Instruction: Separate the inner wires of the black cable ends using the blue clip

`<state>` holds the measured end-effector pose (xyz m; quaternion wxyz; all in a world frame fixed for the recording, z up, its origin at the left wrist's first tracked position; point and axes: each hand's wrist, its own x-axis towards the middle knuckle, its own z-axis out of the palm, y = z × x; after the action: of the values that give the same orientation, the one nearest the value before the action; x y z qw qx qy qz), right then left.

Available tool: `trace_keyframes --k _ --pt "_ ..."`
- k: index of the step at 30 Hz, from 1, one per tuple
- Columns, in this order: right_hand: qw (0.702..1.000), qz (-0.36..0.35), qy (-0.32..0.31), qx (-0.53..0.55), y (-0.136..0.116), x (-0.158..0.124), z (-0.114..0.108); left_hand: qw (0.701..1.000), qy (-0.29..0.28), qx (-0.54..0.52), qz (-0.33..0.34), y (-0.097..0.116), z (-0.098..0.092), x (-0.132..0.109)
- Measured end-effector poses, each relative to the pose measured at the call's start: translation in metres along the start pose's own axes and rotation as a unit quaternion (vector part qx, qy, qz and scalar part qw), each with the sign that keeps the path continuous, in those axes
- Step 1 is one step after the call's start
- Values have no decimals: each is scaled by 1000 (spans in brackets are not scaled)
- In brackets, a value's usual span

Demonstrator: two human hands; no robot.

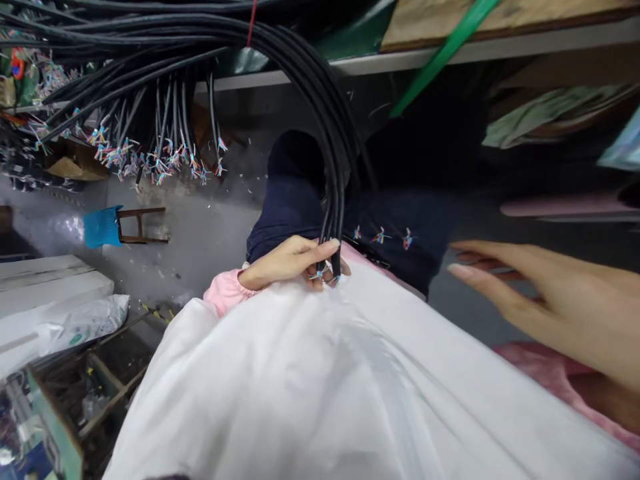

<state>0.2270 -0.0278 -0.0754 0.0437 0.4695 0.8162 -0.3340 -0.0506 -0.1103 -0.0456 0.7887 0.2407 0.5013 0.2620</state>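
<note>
My left hand (290, 261) is closed around the lower ends of a bundle of black cables (334, 200), whose stripped coloured wire tips poke out between my fingers. The bundle arcs up and over to the left, where many more cable ends (155, 160) hang with coloured wires showing. My right hand (530, 293) reaches in from the right with fingers stretched out and apart, holding nothing, a short way from the cables. A white cloth (320, 380) covers my lap below both hands. Three loose wire tips (381, 235) lie on dark blue fabric (295, 200).
A shelf edge (450, 53) with a green strap (445, 50) runs overhead. A small wooden stool with a blue cloth (120, 225) stands on the grey floor at left. White sacks (65, 313) and a cluttered crate (60, 407) sit at lower left.
</note>
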Motion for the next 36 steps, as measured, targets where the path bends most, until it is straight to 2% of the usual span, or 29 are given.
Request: trace_keyframes --k 3,6,9,14,22,30,36 --pt "1000 -11 -9 17 -3 0 0 1000 5 7 -6 2 0 -1" --pt "999 -31 -11 11 -6 1 3 1000 -15 -9 -14 3 -1 -2" --pt "998 -59 3 -11 -7 2 11 999 -37 -20 -25 4 -1 -5" --pt "995 -94 17 -27 -8 4 22 998 -36 -14 -43 0 -1 -6" --pt "995 -103 -8 -1 -11 5 25 997 -68 -31 -13 -7 -3 -3" --pt "991 -133 15 6 -22 -2 18 997 -56 -24 -38 -3 0 -3" --pt "990 -140 23 5 -29 1 22 998 -20 6 -59 6 7 -7"
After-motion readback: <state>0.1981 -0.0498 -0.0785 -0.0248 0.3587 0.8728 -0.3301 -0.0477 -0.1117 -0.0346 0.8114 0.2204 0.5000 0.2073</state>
